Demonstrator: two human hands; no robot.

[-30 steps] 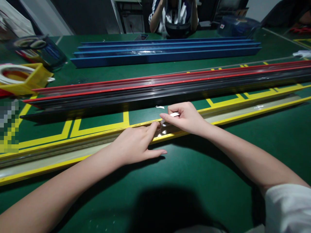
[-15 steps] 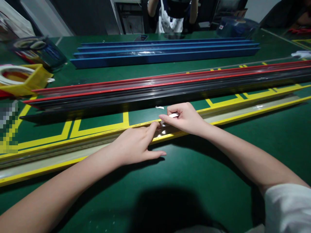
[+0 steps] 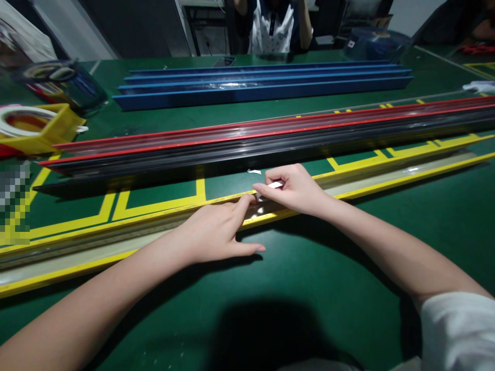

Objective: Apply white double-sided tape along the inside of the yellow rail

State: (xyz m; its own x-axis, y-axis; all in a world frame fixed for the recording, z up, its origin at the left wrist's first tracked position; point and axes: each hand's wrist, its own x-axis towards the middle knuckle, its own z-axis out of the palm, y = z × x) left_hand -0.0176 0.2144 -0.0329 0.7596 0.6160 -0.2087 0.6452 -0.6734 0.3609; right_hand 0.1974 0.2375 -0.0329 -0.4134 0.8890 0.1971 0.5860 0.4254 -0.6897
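A long channel strip with yellow edges [image 3: 406, 172] and a clear, shiny inside lies across the green table in front of me. My left hand [image 3: 216, 229] rests over it, thumb stretched out and index finger pressing inside the channel. Just to the right, my right hand [image 3: 296, 188] is closed in a pinch with a small white strip [image 3: 276, 184] sticking out between its fingers. Its fingertips are close to my left index finger, above the channel. A white scrap [image 3: 254, 171] lies on the table just beyond. What is under my left fingers is hidden.
Red-edged and black channel strips [image 3: 247, 134] lie stacked beyond the yellow one. Farther back are blue channels [image 3: 266, 93]. At left stand a yellow bin [image 3: 62, 129] with a tape roll and a clear tub [image 3: 85, 87]. A person [image 3: 273, 28] is across the table.
My hands and the yellow-edged channel stay practically in place. Across the table, the person's arms and body have shifted slightly.
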